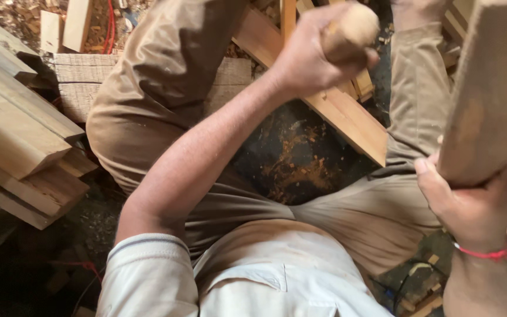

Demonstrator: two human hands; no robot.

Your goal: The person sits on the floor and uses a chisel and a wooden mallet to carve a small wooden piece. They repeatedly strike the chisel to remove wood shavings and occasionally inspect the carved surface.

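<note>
Head view: the left hand [306, 58] is clenching around a rounded wooden handle [350, 29], raised above the lap. The right hand [470, 205] is gripping a thick wooden block [488, 88] at the frame's right edge, a red thread [485, 253] circling its wrist. Stacked planks [19, 147] are lying at left; slanted boards [347, 117] are resting between the knees.

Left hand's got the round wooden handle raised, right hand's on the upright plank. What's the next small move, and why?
Probably bring the left hand and its wooden handle down toward the plank. The right hand grips the plank's lower end, seemingly bracing it; the tool's working end is out of view.
</note>
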